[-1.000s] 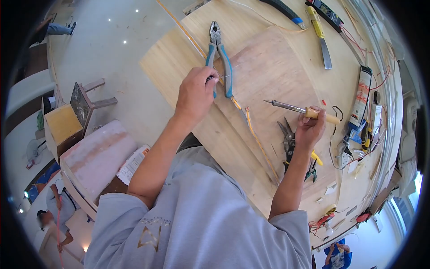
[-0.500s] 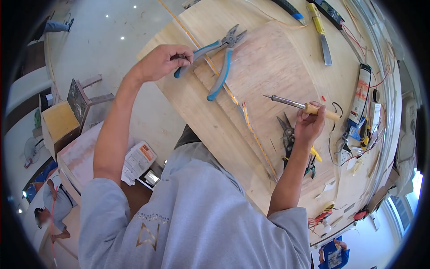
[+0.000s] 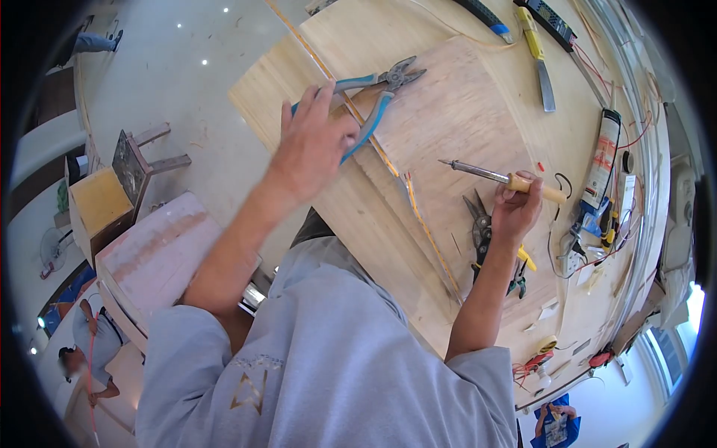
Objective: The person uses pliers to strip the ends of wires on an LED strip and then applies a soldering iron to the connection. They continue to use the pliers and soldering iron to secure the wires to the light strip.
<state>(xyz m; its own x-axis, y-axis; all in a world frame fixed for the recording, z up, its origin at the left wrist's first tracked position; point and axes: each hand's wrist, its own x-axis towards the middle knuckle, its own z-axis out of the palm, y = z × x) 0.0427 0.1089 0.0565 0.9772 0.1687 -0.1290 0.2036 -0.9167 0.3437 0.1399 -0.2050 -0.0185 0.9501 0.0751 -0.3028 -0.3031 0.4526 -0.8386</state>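
Observation:
My right hand [image 3: 515,216] grips the wooden handle of a soldering iron [image 3: 479,171], whose tip points left over the board. My left hand [image 3: 312,145], slightly blurred, has its fingers apart and reaches across the blue-grey handles of a pair of pliers [image 3: 402,77]. The pliers' handles are spread, and part of them is hidden behind the fingers. A thin LED strip [image 3: 424,224] with a yellow face runs along the wooden board [image 3: 463,97], passing under the pliers. A cut end with fine wires shows near the middle of the strip.
Tin snips [image 3: 480,224] lie beside my right forearm. A yellow-handled scraper [image 3: 538,63], a sealant tube [image 3: 602,160] and a power strip [image 3: 573,260] lie farther right among loose wires. A stool [image 3: 134,175] stands left of the workbench; other people are in the background.
My left hand has come down and right from the upper pliers handle, and its fingers have opened. The pliers have shifted slightly right and down. My right hand holds the soldering iron still.

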